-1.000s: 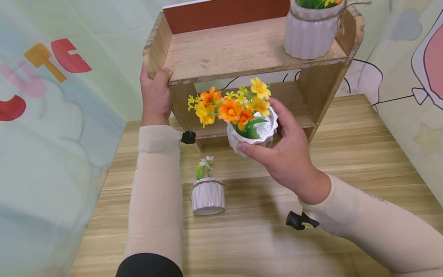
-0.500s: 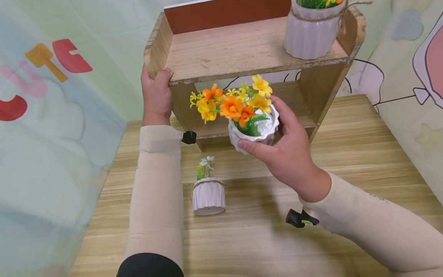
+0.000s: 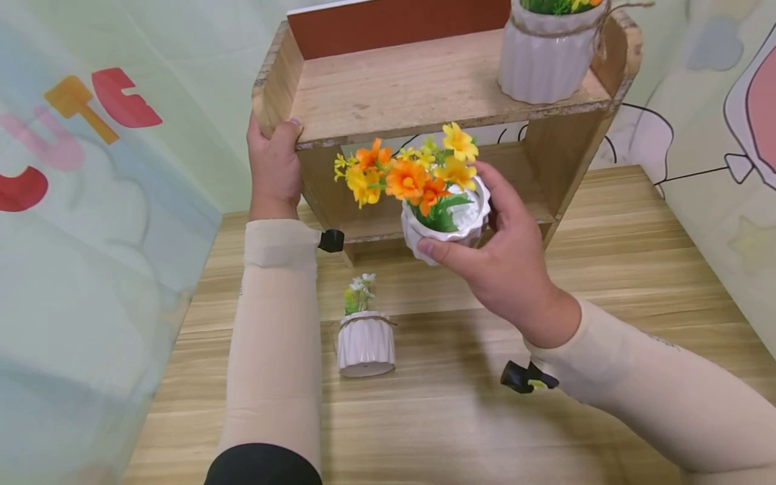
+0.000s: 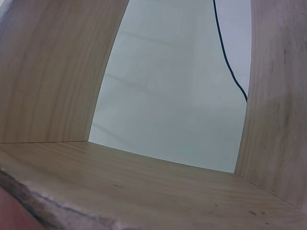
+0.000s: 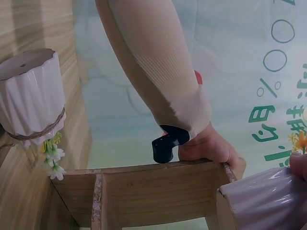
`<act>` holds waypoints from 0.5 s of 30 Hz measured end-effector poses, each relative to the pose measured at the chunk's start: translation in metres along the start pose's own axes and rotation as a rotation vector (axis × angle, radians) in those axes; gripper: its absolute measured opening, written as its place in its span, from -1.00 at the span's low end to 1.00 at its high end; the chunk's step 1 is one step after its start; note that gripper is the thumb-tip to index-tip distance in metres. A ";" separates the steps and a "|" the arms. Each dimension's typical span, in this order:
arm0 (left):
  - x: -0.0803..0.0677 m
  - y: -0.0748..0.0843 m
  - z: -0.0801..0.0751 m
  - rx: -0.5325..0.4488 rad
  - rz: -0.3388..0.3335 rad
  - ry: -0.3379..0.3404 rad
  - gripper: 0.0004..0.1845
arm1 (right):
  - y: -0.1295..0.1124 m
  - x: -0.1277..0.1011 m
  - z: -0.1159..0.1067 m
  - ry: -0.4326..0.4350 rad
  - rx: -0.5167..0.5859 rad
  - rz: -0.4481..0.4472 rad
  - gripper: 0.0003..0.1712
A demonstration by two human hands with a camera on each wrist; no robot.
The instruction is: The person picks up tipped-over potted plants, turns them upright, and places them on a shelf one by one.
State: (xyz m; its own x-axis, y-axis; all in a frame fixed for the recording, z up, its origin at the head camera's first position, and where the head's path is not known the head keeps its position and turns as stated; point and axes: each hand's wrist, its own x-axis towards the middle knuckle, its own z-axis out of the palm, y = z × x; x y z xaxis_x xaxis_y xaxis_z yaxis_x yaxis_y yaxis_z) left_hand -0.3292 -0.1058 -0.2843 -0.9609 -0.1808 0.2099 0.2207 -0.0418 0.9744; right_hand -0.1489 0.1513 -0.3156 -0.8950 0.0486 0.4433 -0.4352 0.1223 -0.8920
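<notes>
A pale printed backdrop (image 3: pixel 79 289) flanks the wood-grain table (image 3: pixel 642 283) bearing a wooden shelf (image 3: pixel 376 101). The left hand (image 3: pixel 274 168) grips the shelf's side; the right hand (image 3: pixel 512 266) clasps an orange-flowered pot (image 3: pixel 432 197) before it. Work seems partway: one twine-tied pot (image 3: pixel 542 64) stands up top, the clasped one is not yet set down, and a white-flowered pot (image 3: pixel 366 343) lies on the table.

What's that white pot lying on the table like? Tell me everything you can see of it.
The white pot looks like glossy ceramic, with fluted walls and brown twine tied below its rim. It lies on its side on the table, white flowers toward the wooden shelf and base, with a small hole, facing the other way. Nothing but the table appears to touch it.
</notes>
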 end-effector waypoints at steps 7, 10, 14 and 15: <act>0.000 0.000 0.001 -0.021 0.008 -0.009 -0.28 | -0.001 0.003 0.000 -0.001 0.007 -0.008 0.05; 0.000 0.000 0.001 -0.019 0.006 -0.011 -0.29 | -0.002 0.004 0.001 -0.004 0.011 -0.004 0.04; 0.000 -0.001 0.000 -0.021 0.023 -0.010 -0.31 | -0.003 0.005 0.002 -0.007 0.015 0.001 0.04; 0.001 -0.001 0.000 -0.024 0.030 -0.009 -0.31 | -0.004 0.005 0.002 -0.008 0.014 0.003 0.04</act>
State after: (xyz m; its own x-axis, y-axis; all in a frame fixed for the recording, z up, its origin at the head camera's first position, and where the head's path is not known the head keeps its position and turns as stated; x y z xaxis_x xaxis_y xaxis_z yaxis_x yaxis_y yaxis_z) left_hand -0.3300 -0.1057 -0.2853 -0.9553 -0.1732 0.2395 0.2529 -0.0600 0.9656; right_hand -0.1523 0.1494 -0.3103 -0.8968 0.0414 0.4404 -0.4341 0.1085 -0.8943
